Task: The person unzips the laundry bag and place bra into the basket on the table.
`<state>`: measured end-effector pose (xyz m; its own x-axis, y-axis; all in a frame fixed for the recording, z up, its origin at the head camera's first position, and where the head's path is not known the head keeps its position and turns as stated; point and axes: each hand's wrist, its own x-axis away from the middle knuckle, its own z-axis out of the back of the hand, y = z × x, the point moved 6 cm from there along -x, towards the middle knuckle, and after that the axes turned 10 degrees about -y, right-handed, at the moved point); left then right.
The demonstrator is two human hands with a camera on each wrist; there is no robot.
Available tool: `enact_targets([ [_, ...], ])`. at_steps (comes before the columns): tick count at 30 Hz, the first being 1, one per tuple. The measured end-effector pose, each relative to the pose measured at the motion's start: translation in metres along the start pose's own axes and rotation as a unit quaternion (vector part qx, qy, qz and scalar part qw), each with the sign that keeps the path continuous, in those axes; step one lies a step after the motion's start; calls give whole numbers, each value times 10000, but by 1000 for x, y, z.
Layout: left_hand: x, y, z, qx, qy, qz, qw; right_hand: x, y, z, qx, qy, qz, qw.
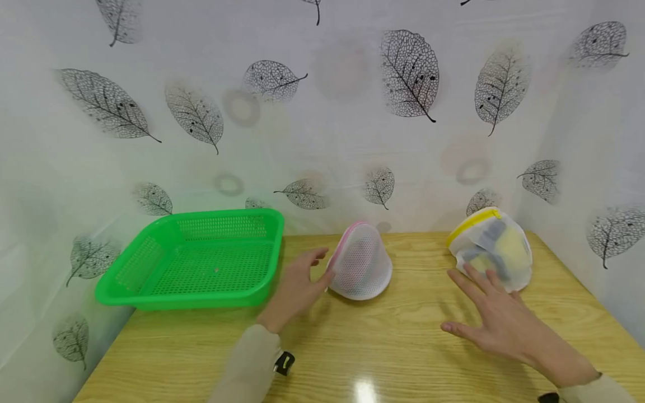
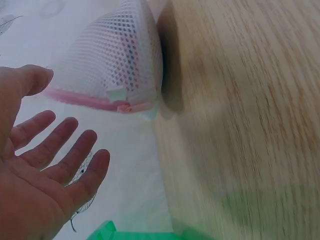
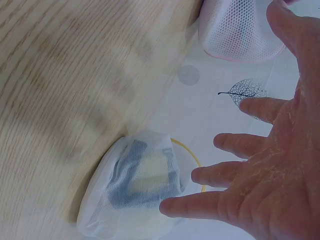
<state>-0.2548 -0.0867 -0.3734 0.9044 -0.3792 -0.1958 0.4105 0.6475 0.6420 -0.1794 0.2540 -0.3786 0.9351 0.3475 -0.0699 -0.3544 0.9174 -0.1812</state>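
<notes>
A white mesh laundry bag with pink trim [image 1: 361, 263] stands on the wooden table near the middle. Beside its left edge is my left hand [image 1: 302, 285], fingers relaxed and thumb near the pink zipper; nothing is in its grasp. In the left wrist view the zipper side of this bag [image 2: 120, 65] faces the palm. At the right stands a second white mesh bag with a yellow zipper [image 1: 496, 249], dark and pale yellow cloth showing through it. My right hand [image 1: 499, 319] is spread in front of that bag, its fingertips overlapping the lower part in the head view.
A green plastic basket [image 1: 188, 302] with perforated sides sits at the left of the table [image 1: 403, 358]. Behind the table hangs a white curtain [image 1: 342, 140] with a dark leaf print, and it also runs along both sides.
</notes>
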Motion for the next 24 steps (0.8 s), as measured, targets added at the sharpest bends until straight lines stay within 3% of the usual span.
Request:
enact_targets([
  [5, -16, 3, -13, 168, -271, -176, 9993, -3, -3, 0, -118, -100, 66, 9999],
  [9, -21, 10, -20, -149, -208, -434, 9987, -4, -4, 0, -159, -81, 158, 9997],
  [13, -16, 20, -26, -595, -116, -760, 9953, -7, -7, -1, -327, -37, 265, 9991],
  [18, -4, 36, -36, -1178, -153, -1251, 9850, -13, -12, -3, -661, -145, 386, 9970],
  [24, 5, 55, -45, -1926, 198, -1826, 9639, -26, -18, -7, -1387, -530, 534, 9875],
])
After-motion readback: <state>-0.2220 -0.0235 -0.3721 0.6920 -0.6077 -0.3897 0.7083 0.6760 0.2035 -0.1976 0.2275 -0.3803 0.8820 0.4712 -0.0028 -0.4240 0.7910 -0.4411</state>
